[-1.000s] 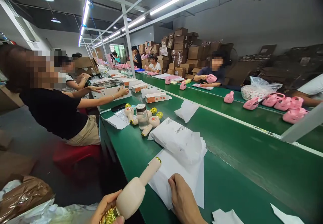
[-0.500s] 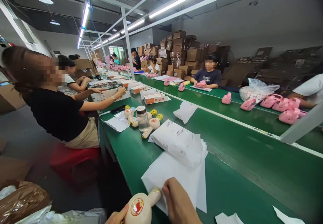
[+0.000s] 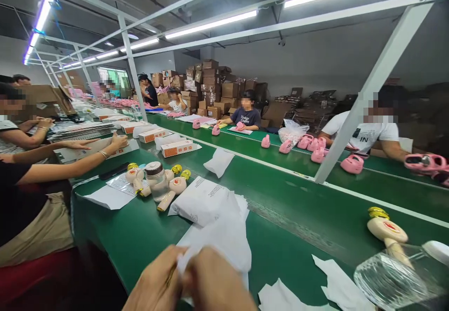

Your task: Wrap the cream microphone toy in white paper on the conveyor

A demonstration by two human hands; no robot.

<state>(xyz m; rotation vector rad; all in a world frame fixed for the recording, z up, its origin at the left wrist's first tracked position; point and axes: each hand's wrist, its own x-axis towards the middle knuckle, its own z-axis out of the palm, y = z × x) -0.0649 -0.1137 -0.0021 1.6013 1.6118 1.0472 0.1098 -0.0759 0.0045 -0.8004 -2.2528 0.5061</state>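
Both our hands at the near belt [image 3: 147, 236] edge, left hand [image 3: 154, 285] and right hand [image 3: 219, 283] closed together on white tissue [image 3: 220, 241]

A thin, matt white paper sheet [image 3: 224, 241] crumples softly at twelve o'clock of both hands, the green belt [image 3: 147, 236] beneath looks smooth and faintly sheened, the cream toy [image 3: 386, 229] at three o'clock is glossy plastic with a shiny gold cap, beside a clear glossy bottle [image 3: 393, 278].
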